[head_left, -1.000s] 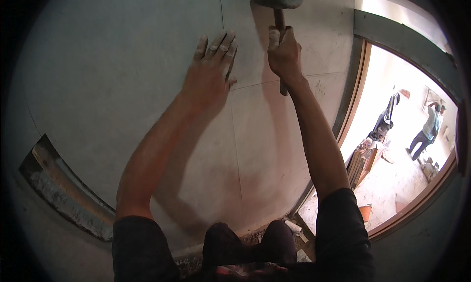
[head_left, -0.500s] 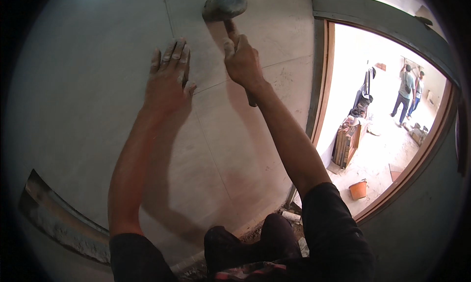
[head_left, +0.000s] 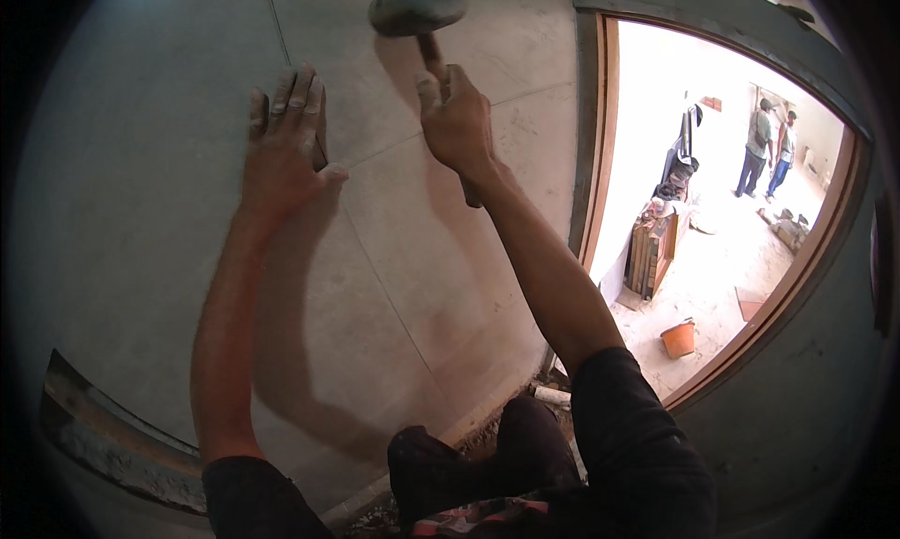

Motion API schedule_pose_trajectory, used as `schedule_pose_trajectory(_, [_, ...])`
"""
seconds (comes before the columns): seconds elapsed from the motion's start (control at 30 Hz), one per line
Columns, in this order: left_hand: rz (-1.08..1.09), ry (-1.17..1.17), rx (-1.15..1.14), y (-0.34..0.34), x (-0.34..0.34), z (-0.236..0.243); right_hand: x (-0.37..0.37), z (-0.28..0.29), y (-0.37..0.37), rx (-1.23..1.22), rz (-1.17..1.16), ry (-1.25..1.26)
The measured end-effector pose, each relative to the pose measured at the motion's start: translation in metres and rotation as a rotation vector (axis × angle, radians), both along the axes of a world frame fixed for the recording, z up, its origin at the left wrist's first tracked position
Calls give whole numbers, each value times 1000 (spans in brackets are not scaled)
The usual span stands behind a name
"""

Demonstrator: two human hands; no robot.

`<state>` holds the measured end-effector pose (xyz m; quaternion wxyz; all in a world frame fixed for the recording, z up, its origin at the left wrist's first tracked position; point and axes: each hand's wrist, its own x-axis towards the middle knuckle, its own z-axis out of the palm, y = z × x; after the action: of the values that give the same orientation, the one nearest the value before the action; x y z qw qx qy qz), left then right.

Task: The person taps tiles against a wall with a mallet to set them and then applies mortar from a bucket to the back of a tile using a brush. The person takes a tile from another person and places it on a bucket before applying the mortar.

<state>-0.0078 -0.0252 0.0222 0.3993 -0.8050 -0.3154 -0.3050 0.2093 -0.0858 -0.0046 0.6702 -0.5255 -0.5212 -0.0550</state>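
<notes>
My right hand is wrapped round the handle of a rubber mallet, whose dark, dusty head is raised at the top of the view. The handle's lower end sticks out beneath my fist. Large pale tiles with thin joints between them lie before me, and the mallet throws a shadow on them. To the left, my dusty left hand rests flat on the tiles beside a joint, fingers stretched out and thumb apart. Whether the mallet head touches the tile cannot be made out.
On the right, a wooden-framed doorway opens onto a bright room with two people, an orange bucket and stacked wooden frames. A long dusty strip runs along the lower left. Rubble and a white pipe piece lie near my knees.
The view has shifted slightly, so the doorway and tile joints sit farther left. My left hand stays flat and my right hand still grips the raised mallet. One distant person's arm has come down.
</notes>
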Motion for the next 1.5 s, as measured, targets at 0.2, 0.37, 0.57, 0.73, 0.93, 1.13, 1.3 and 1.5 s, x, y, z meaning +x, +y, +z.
schedule_pose_trajectory(0.2, [37,0,-27,-7,4,3,-6,2,16,155,-12,86])
schedule_pose_trajectory(0.37, [-3,12,0,7,0,-1,2,6,28,-56,-3,-4])
schedule_pose_trajectory(0.57, [13,8,-48,1,-3,-1,-13,8,7,135,34,162])
schedule_pose_trajectory(0.73, [-35,7,15,5,3,-7,-1,-10,37,44,-51,24])
schedule_pose_trajectory(0.93, [21,-1,12,8,4,-9,-7,-12,8,-46,4,45])
schedule_pose_trajectory(1.13, [23,-16,31,10,5,-12,-15,-28,-7,-86,53,53])
schedule_pose_trajectory(1.3, [76,-7,8,4,9,-13,-16,-56,8,44,33,60])
schedule_pose_trajectory(1.5, [34,-23,47,11,10,-13,-16,-72,9,-31,70,57])
